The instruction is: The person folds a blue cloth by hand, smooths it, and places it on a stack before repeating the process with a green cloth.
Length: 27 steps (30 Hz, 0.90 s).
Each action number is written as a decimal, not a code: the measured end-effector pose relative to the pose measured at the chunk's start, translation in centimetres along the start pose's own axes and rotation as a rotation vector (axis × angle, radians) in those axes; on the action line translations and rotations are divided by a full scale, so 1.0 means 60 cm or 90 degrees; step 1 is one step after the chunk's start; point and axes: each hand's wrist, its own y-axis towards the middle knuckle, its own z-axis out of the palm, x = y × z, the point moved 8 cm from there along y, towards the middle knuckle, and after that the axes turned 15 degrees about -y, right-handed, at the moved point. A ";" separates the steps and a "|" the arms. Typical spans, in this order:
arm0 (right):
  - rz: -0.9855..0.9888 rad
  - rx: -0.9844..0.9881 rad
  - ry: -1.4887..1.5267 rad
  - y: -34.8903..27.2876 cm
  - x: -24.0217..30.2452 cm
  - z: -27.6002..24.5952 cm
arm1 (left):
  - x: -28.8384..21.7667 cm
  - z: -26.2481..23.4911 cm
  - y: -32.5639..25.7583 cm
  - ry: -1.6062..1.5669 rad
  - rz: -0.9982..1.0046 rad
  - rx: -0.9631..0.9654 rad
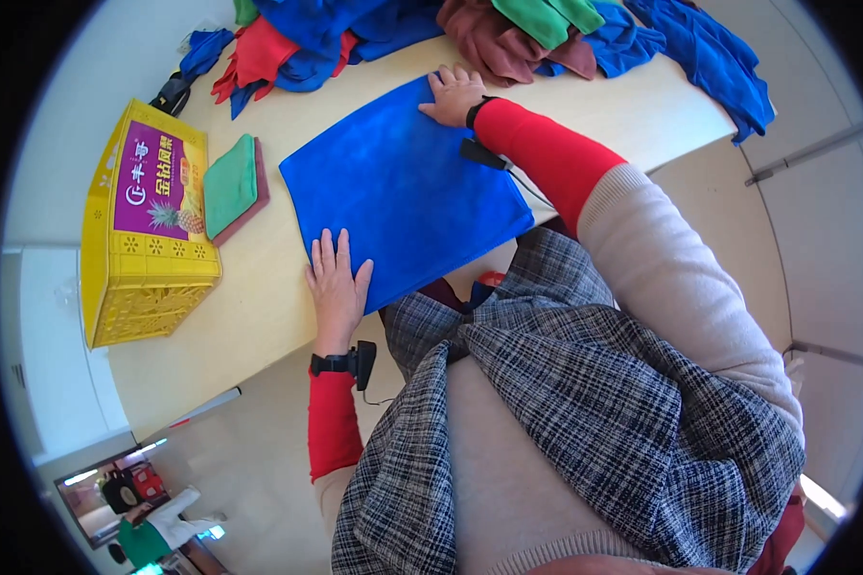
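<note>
A blue cloth point(403, 192) lies spread flat on the table, its near edge reaching the table's front edge. My left hand point(337, 278) rests flat near the cloth's lower left edge, fingers stretched out. At the cloth's far right corner lies my right hand point(455, 95), with its fingers spread on the fabric. Neither hand grips anything. Left of the blue cloth sit folded cloths, a green one point(231, 182) on top of a dark red one point(261, 196).
A yellow plastic crate point(163, 268) with a purple panel stands at the table's left. Along the far side are heaps of blue cloths point(331, 34), red cloth point(259, 53), brown cloth point(494, 43) and green cloth point(551, 19). Another blue cloth point(714, 67) hangs over the right edge of the pale table point(249, 321).
</note>
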 end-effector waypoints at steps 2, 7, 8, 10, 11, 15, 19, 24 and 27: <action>-0.049 -0.029 -0.001 -0.005 0.042 -0.024 | 0.003 -0.027 0.030 0.008 -0.016 0.023; -0.221 -0.105 0.117 -0.046 0.227 -0.071 | 0.023 -0.041 0.178 0.025 0.105 -0.075; -0.231 -0.112 0.105 -0.044 0.245 -0.059 | 0.016 -0.026 0.223 0.051 0.128 -0.082; -0.183 -0.193 0.075 -0.025 0.242 -0.036 | 0.015 0.017 0.318 0.030 0.125 -0.105; -0.171 -0.220 0.070 -0.030 0.251 -0.040 | 0.026 0.029 0.329 0.014 0.099 -0.100; -0.204 -0.181 0.087 -0.022 0.244 -0.041 | 0.089 0.048 0.329 0.031 -0.014 -0.099; -0.117 -0.152 0.073 0.012 0.149 -0.027 | 0.100 0.031 0.326 0.034 -0.096 -0.109; -0.041 -0.173 0.066 0.019 0.040 -0.006 | 0.139 0.013 0.318 0.040 -0.153 -0.126; -0.010 -0.200 0.076 0.009 -0.015 0.008 | 0.157 0.010 0.303 -0.006 -0.190 -0.157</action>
